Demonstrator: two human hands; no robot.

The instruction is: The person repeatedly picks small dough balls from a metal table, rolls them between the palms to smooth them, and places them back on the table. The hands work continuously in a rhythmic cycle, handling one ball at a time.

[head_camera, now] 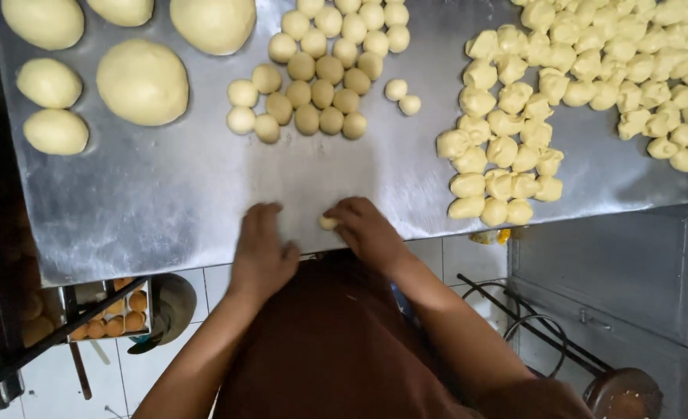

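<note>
The left hand (260, 252) lies flat, palm down, on the metal table (165, 209) near its front edge; the fingers are stretched and close together, and I cannot tell if some dough is hidden under the palm. Just beside it on the right, the right hand (366, 230) is cupped over a small dough piece (328, 223), which peeks out at the fingertips and touches the table between the two hands.

Far beyond the left hand, on the left, several large dough lumps (142, 81) rest. Straight ahead of both hands is a tight cluster of smooth rolled balls (321, 74). Beyond and to the right of the right hand, many rough cut pieces (515, 140) lie in a loose heap.

I judge that the small piece could slip toward the front edge, because the hands work very near to it, and it might drop to the tiled floor (150, 365). The rough pieces touch one another, so they may stick together. The rolled balls could also merge if they are pushed.

Most of the small piece is covered by the right fingers. The large lumps and the rough heap are cut off by the top and right borders. Under the table, a tray of orange-brown items (115, 318) is partly hidden and hard to identify.
</note>
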